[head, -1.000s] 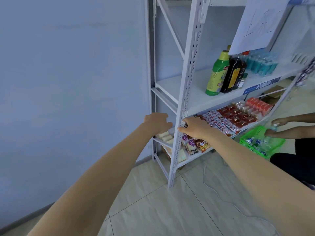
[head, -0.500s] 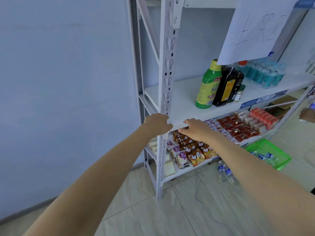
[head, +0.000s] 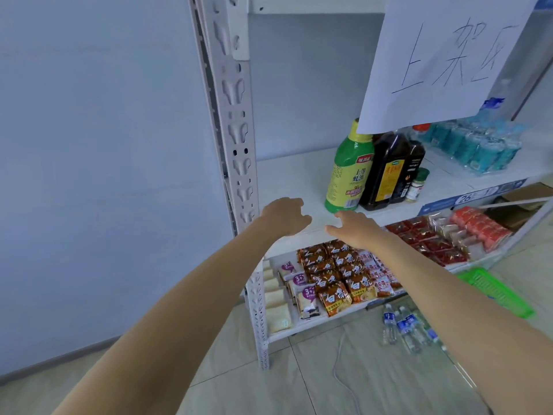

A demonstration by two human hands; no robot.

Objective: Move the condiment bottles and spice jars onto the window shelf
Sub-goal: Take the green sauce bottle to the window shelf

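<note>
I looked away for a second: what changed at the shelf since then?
Both hands rose from the snack shelf's level to the front edge of the bottle shelf; left hand and right hand hold nothing. The green bottle, dark bottle and spice jar stayed put.

Both hands, left [head: 285, 215] and right [head: 354, 229], hover empty-fingered before the green bottle [head: 348, 172] on the shelf [head: 293, 178].

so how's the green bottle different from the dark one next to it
The green bottle is opaque green with a yellow cap and yellow-green label; the dark bottle is near-black with an orange-yellow label, its cap hidden behind the paper sign. The green bottle stands nearer the shelf's front edge and looks slimmer. Both stand upright, side by side.
</note>
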